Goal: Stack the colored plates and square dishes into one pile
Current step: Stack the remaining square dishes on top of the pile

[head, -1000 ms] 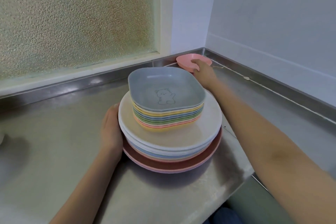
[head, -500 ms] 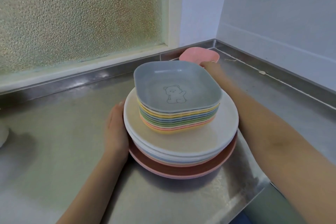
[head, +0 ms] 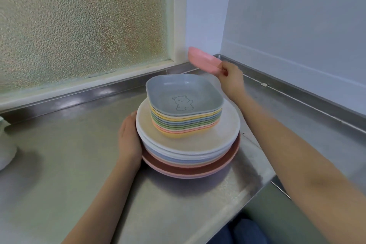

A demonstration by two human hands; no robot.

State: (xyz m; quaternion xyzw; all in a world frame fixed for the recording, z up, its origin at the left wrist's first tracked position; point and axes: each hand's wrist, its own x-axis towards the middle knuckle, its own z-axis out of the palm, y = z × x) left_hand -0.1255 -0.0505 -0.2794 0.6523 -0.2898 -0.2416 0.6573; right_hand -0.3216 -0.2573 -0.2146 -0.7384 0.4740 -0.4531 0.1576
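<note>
A brushed steel counter [head: 79, 164] fills the foreground, dull and faintly streaked, with a cut corner nearest the viewer. On it stands one pile. At the bottom of the pile are round plates [head: 190, 156], smooth and matte: pink and brownish-red lowest, then pale blue and white, with a speckled cream plate on top. On the cream plate sits a nested stack of square dishes [head: 186, 123] with rounded corners, their rims showing yellow, pink, green and blue bands. The top dish is grey-blue, holds nothing, and has a line-drawn bear on its floor.

The left hand [head: 128, 140] lies against the pile's left edge, fingers straight and together, touching the plate rims.

Behind and to the right of the pile, the right hand [head: 230, 81] pinches a pink dish [head: 204, 61] by its rim, lifted clear of the counter and tilted.

Beyond the pile are a pebbled frosted window [head: 83, 25] and plain white walls.
</note>
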